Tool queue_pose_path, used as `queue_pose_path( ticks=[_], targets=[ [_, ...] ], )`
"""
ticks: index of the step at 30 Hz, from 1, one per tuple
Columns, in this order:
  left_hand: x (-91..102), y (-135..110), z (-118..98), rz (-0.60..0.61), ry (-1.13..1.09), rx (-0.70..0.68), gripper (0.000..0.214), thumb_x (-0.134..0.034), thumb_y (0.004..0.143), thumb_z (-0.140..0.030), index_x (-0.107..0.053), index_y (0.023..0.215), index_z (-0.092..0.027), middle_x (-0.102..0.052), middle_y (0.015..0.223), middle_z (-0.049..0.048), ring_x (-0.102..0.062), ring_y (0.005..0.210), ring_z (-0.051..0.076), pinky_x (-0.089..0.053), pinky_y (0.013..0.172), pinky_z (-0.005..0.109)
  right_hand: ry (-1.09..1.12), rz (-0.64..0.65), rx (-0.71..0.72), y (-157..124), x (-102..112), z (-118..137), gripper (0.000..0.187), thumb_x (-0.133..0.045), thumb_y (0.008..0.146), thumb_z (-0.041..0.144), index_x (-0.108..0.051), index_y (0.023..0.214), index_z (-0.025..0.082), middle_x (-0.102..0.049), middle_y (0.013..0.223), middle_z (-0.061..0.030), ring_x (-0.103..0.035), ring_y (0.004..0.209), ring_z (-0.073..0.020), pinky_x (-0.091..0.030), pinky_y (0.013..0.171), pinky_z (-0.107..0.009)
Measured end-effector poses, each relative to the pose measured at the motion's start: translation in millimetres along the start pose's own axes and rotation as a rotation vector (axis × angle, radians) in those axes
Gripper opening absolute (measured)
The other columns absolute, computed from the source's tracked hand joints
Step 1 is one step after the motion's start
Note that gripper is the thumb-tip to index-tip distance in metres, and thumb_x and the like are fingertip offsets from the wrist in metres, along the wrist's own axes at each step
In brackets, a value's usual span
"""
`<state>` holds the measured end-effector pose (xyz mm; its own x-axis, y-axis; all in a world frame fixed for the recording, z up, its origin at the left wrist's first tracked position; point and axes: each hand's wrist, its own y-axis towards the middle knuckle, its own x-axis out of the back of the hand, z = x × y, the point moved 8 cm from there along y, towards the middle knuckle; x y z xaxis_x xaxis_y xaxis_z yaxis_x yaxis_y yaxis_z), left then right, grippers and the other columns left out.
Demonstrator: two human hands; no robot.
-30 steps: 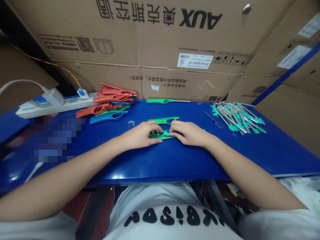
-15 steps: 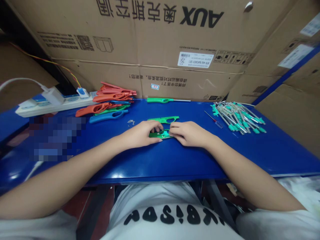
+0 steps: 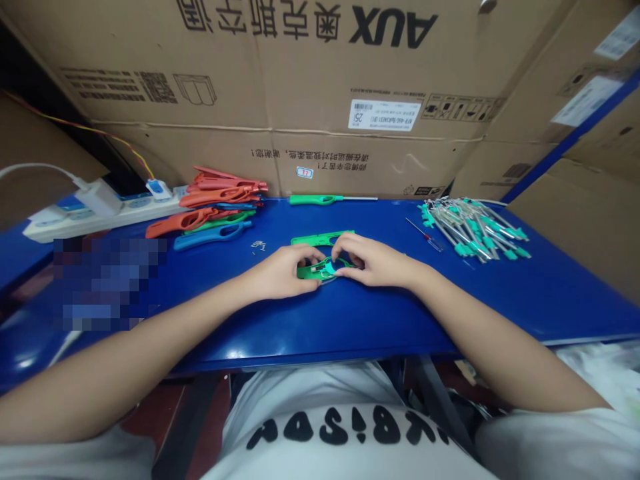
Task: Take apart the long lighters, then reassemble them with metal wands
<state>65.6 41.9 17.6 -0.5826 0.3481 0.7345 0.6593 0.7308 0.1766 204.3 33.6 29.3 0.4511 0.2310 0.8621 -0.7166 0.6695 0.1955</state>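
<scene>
My left hand [image 3: 283,273] and my right hand [image 3: 373,261] rest close together on the blue table [image 3: 350,313]. Between their fingertips lies a green plastic lighter shell [image 3: 315,270] with small parts inside it. My left hand presses down on its left end. The fingers of my right hand pinch a small part at its right end. A second green shell half [image 3: 320,238] lies just behind the hands.
A pile of orange, green and blue lighter shells [image 3: 215,207] sits at the back left, beside a white power strip [image 3: 95,213]. A finished green lighter [image 3: 320,199] lies by the cardboard boxes [image 3: 310,87]. A heap of metal tubes with teal ends [image 3: 473,230] lies at the right.
My right hand's fingers have risen a little off the shell and curled into a pinch. The left hand stays pressed on the shell. The camera has tipped slightly.
</scene>
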Motion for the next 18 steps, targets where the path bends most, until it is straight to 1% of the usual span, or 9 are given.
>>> queue_pose_path(
  ticks=[3, 7, 12, 18],
  targets=[
    [-2.4, 0.3, -2.1, -0.015, -0.071, 0.017, 0.031, -0.069, 0.081, -0.036, -0.07, 0.106, -0.017, -0.074, 0.096, 0.0038, -0.067, 0.083, 0.019, -0.052, 0.075, 0.029, -0.006, 0.017, -0.03, 0.4, -1.1, 0.1, 0.027, -0.066, 0.091, 0.031, -0.057, 0.113, 0.018, -0.062, 0.09, -0.003, -0.053, 0.069, -0.0142, -0.039, 0.065, -0.025],
    [-4.5, 0.6, -0.5, -0.071, -0.08, 0.07, 0.029, -0.065, 0.088, -0.044, -0.072, 0.099, -0.018, -0.072, 0.086, 0.0026, -0.064, 0.076, 0.017, -0.049, 0.07, 0.027, 0.015, 0.038, -0.045, 0.6, -3.1, 1.8, 0.032, -0.066, 0.09, 0.029, -0.054, 0.118, 0.02, -0.065, 0.086, -0.0014, -0.055, 0.067, -0.014, -0.036, 0.062, -0.024],
    [-5.8, 1.0, -0.8, -0.098, -0.099, 0.066, 0.026, -0.066, 0.087, -0.042, -0.073, 0.095, -0.018, -0.071, 0.081, 0.0013, -0.062, 0.072, 0.016, -0.047, 0.067, 0.026, 0.037, 0.043, -0.037, 1.2, -4.6, 2.0, 0.036, -0.067, 0.089, 0.027, -0.052, 0.121, 0.022, -0.066, 0.085, 0.0002, -0.054, 0.064, -0.0131, -0.036, 0.061, -0.023],
    [-4.5, 0.8, -2.9, -0.13, -0.085, 0.049, 0.024, -0.068, 0.086, -0.04, -0.073, 0.095, -0.018, -0.07, 0.08, 0.0009, -0.062, 0.072, 0.015, -0.046, 0.066, 0.026, 0.033, 0.043, -0.018, 0.8, -1.1, 1.9, 0.04, -0.068, 0.088, 0.027, -0.054, 0.124, 0.019, -0.064, 0.085, -0.0007, -0.053, 0.065, -0.0129, -0.038, 0.062, -0.024]
  ],
)
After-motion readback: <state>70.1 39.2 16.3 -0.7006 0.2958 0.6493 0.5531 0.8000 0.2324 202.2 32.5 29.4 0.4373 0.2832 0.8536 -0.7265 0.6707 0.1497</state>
